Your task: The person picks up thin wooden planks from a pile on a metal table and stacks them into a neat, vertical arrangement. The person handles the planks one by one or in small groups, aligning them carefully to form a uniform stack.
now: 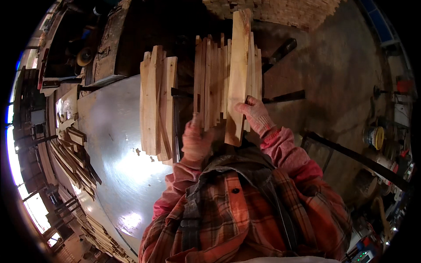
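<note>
My right hand (pixel 255 115), in a pale knit glove, grips a long flat wooden board (pixel 239 65) near its lower end, with the thumb across its face. The board is raised over a row of narrow wooden strips (pixel 211 79) and hides part of them. My left hand (pixel 196 141) is beside the near end of the row, on its left side. Motion smears its fingers, so whether it holds anything cannot be told. Left of that hand, a stack of wooden boards (pixel 156 105) lies at the edge of a shiny metal table (pixel 114 127).
Loose wooden offcuts (pixel 72 158) lie heaped beyond the table's left side. A machine with a round wheel (pixel 84 57) stands at the far left. Dark metal bars (pixel 285 96) stick out right of the row. A larger wood stack (pixel 280 11) is at the far end.
</note>
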